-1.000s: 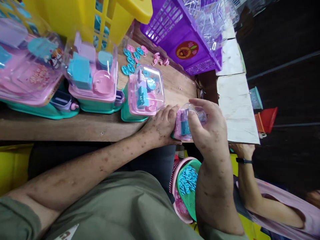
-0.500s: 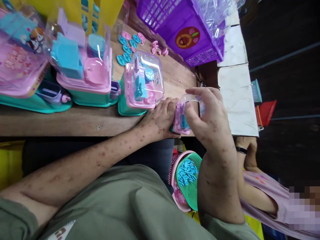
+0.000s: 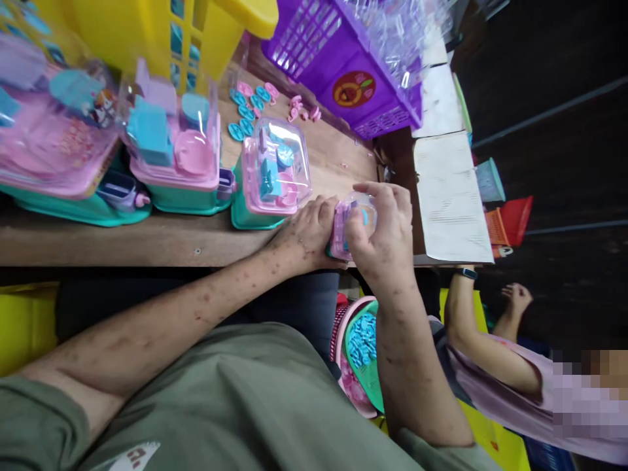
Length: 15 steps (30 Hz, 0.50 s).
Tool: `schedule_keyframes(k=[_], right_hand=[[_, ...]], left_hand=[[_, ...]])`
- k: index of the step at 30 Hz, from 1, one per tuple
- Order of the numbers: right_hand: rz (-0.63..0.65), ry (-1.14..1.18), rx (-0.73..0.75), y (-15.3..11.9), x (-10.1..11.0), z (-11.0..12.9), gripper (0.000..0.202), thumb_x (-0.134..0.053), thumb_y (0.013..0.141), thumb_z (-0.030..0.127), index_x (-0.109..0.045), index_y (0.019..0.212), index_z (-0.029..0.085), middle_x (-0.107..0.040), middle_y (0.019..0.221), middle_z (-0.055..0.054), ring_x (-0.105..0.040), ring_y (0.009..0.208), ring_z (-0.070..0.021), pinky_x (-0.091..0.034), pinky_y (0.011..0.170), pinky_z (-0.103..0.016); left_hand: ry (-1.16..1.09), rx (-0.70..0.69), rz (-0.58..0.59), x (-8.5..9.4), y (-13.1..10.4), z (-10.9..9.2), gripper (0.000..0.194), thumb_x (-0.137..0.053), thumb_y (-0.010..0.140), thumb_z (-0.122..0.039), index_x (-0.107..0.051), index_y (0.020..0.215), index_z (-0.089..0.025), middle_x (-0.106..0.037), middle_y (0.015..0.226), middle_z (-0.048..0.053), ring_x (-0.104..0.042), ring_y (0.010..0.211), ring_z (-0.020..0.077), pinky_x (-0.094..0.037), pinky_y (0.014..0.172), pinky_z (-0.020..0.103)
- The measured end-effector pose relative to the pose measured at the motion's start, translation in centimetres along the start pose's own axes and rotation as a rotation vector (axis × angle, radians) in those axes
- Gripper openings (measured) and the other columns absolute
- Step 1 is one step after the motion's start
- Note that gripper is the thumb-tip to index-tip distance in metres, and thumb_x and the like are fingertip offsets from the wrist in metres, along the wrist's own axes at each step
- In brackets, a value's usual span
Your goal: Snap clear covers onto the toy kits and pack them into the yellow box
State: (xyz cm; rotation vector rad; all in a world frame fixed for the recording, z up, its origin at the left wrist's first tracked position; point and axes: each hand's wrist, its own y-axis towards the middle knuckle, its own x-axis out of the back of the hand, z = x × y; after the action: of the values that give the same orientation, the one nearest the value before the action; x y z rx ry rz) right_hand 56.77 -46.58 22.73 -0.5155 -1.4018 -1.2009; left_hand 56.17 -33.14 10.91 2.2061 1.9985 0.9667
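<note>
At the table's front edge stands a small pink toy box [image 3: 340, 230] with a clear cover. My left hand [image 3: 309, 235] is wrapped round its left side. My right hand [image 3: 385, 229] grips the clear cover from the right, thumb on the near side and fingers over the far side. Just left of my left hand sits a similar box [image 3: 260, 209], teal below and pink above, under a clear dome with blue and pink parts inside. Two larger boxes [image 3: 186, 190] [image 3: 53, 190] of the same colours stand further left.
Behind are a yellow basket [image 3: 132, 33] and a purple basket [image 3: 387, 108] of clear plastic pieces. Small blue and pink ovals [image 3: 246, 112] lie between. White cardboard [image 3: 454, 196] covers the right edge. Below hangs a green basket [image 3: 375, 386] with blue pieces. A co-worker's arm [image 3: 490, 353] is at right.
My right hand has come closer to my left, and the clear cover now sits lower on the small box. The camera view has shifted slightly. The co-worker's hands have moved apart.
</note>
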Motion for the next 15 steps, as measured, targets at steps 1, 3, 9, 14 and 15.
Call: schedule_keyframes(k=[1,3,9,14,15], right_hand=[[-0.006,0.040,-0.016,-0.1,-0.1,-0.4,0.037,-0.059,0.104,0.037,-0.071,0.137,0.024,-0.065,0.137,-0.015,-0.064,0.133,-0.0359,-0.052,0.122,-0.065],[-0.009,0.145,-0.062,-0.4,-0.3,-1.4,0.037,-0.059,0.105,0.039,-0.070,0.137,0.024,-0.066,0.140,-0.015,-0.067,0.129,-0.0338,-0.055,0.120,-0.062],[-0.003,0.621,-0.321,-1.5,-2.2,-2.3,0.041,-0.063,0.106,0.052,-0.068,0.140,0.030,-0.074,0.137,-0.010,-0.072,0.125,-0.0315,-0.061,0.112,-0.055],[-0.099,0.559,-0.311,-1.3,-2.6,-0.8,0.044,-0.067,0.099,0.050,-0.072,0.137,0.027,-0.073,0.145,-0.011,-0.066,0.137,-0.0328,-0.049,0.128,-0.061],[-0.062,0.599,-0.330,-1.1,-2.3,-0.8,0.047,-0.067,0.099,0.051,-0.072,0.139,0.027,-0.073,0.145,-0.011,-0.066,0.137,-0.0323,-0.049,0.128,-0.060]], left_hand=[[-0.001,-0.004,-0.005,-0.1,0.0,0.1,0.124,-0.107,0.073,-0.051,-0.031,0.165,-0.017,-0.052,0.166,0.029,-0.056,0.156,0.0496,-0.049,0.128,0.066],[0.003,-0.017,-0.013,-0.3,0.1,0.4,0.126,-0.107,0.073,-0.053,-0.030,0.166,-0.015,-0.051,0.167,0.031,-0.056,0.157,0.0502,-0.049,0.128,0.066],[0.004,-0.049,-0.034,0.3,-0.3,0.8,0.129,-0.110,0.070,-0.055,-0.033,0.166,-0.015,-0.054,0.164,0.030,-0.059,0.153,0.0502,-0.050,0.128,0.066],[-0.003,-0.071,-0.006,2.1,-1.2,1.2,0.132,-0.108,0.071,-0.058,-0.030,0.169,-0.017,-0.051,0.169,0.029,-0.054,0.160,0.0479,-0.046,0.132,0.067],[-0.001,-0.072,-0.002,2.3,-1.2,1.2,0.131,-0.107,0.072,-0.058,-0.030,0.170,-0.016,-0.051,0.169,0.029,-0.054,0.160,0.0476,-0.046,0.133,0.067]])
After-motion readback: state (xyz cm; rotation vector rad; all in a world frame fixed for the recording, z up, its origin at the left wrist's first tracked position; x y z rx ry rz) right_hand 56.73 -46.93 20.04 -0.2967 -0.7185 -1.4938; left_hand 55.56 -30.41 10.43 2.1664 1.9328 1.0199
